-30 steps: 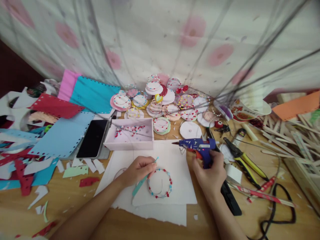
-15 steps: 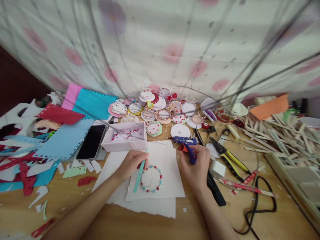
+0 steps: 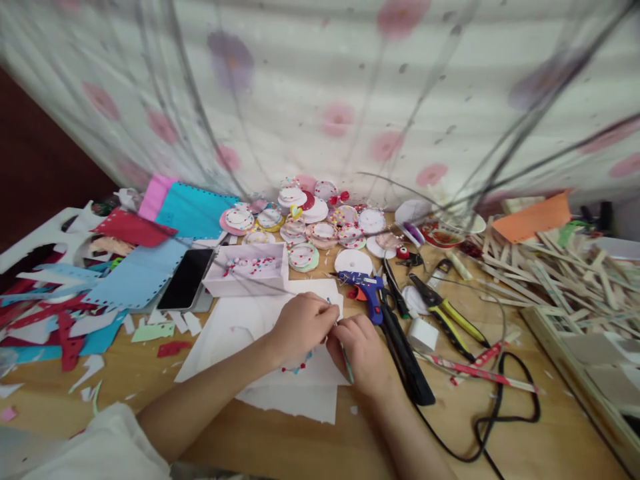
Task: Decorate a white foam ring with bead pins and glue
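Now left hand (image 3: 300, 327) covers round beaded ring (image 3: 296, 366) on white paper (image 3: 235, 333); right hand (image 3: 361, 350) pinches thin green stick (image 3: 346, 360); blue glue gun (image 3: 367, 290) beside.

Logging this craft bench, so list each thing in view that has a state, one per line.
left hand: closed over the beaded ring
right hand: pinching a thin green stick
beaded ring: flat, mostly hidden
glue gun: set down, unheld
phone: screen dark
pink box: open, holding beads

beaded ring (image 3: 296, 367): mostly hidden under left hand (image 3: 299, 327) | green strip (image 3: 346, 362): upper end hidden by right hand (image 3: 361, 350)
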`<state>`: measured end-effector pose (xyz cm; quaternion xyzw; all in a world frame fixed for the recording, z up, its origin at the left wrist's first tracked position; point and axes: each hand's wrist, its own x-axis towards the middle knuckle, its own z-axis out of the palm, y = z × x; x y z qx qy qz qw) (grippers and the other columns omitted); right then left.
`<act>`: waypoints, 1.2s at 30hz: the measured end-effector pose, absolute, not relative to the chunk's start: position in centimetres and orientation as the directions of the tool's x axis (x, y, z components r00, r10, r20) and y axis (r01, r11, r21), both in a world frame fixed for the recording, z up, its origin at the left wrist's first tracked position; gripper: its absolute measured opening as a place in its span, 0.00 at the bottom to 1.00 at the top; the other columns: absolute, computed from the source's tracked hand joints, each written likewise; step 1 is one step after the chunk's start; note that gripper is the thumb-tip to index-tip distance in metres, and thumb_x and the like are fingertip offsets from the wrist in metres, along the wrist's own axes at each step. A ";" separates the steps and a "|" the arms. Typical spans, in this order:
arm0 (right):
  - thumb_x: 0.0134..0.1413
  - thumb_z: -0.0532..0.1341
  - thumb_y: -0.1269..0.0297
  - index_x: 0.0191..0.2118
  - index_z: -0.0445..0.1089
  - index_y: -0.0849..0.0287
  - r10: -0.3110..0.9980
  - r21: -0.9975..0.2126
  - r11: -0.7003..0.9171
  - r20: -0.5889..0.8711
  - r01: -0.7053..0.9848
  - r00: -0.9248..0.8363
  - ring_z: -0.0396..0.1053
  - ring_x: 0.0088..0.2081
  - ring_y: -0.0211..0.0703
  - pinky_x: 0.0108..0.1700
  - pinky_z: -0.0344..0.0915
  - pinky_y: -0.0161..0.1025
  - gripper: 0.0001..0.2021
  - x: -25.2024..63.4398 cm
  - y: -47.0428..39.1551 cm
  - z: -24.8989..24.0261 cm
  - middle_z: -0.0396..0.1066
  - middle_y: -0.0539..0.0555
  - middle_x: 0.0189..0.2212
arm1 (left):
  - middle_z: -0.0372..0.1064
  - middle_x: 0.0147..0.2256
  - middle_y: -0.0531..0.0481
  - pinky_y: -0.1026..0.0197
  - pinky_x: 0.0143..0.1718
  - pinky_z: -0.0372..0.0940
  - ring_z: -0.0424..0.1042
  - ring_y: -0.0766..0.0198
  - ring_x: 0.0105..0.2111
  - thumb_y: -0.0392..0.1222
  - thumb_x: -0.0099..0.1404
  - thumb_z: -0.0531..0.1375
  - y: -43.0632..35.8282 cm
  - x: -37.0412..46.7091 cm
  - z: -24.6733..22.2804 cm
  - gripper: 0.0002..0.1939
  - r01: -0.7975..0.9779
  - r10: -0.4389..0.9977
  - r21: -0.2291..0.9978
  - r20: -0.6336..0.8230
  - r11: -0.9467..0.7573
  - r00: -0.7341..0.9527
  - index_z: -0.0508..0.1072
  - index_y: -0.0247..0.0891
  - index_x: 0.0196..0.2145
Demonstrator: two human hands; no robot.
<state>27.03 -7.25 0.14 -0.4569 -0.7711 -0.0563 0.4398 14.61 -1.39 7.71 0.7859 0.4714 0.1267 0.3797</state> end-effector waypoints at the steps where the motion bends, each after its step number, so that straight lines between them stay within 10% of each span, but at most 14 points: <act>1: 0.54 0.55 0.80 0.32 0.59 0.55 0.665 -0.356 0.574 0.728 0.738 -0.166 0.57 0.26 0.42 0.27 0.56 0.37 0.10 27.1 -7.3 0.1 0.62 0.49 0.22 | 0.60 0.13 0.54 0.64 0.24 0.53 0.62 0.67 0.18 0.44 0.66 0.48 -1.5 14.5 7.9 0.25 0.661 0.836 0.688 -0.143 -0.301 0.529 0.61 0.37 0.12; 8: 0.54 0.55 0.77 0.36 0.56 0.53 0.712 -0.803 0.473 0.590 0.362 0.380 0.59 0.26 0.37 0.28 0.56 0.35 0.10 26.3 -7.4 -0.4 0.58 0.47 0.28 | 0.71 0.35 0.47 0.54 0.43 0.59 0.69 0.57 0.37 0.47 0.62 0.56 -3.5 8.4 7.1 0.11 0.700 0.845 0.475 0.256 -0.533 0.470 0.70 0.38 0.37; 11: 0.59 0.54 0.70 0.39 0.56 0.53 0.755 -0.913 0.375 0.403 0.163 0.517 0.59 0.27 0.37 0.28 0.58 0.35 0.06 25.3 -7.3 -0.3 0.58 0.49 0.31 | 0.66 0.48 0.38 0.47 0.48 0.58 0.65 0.47 0.48 0.52 0.55 0.62 -4.9 6.0 4.4 0.30 0.761 0.837 0.349 0.261 -0.547 0.481 0.63 0.35 0.51; 36: 0.62 0.53 0.68 0.37 0.57 0.54 0.897 -0.955 0.279 0.297 0.101 0.329 0.57 0.27 0.36 0.27 0.58 0.33 0.03 23.8 -5.5 -2.0 0.56 0.47 0.27 | 0.68 0.48 0.40 0.45 0.51 0.60 0.65 0.47 0.49 0.39 0.49 0.62 -0.5 6.1 -0.7 0.31 0.488 0.690 0.523 0.311 -0.699 0.654 0.62 0.36 0.52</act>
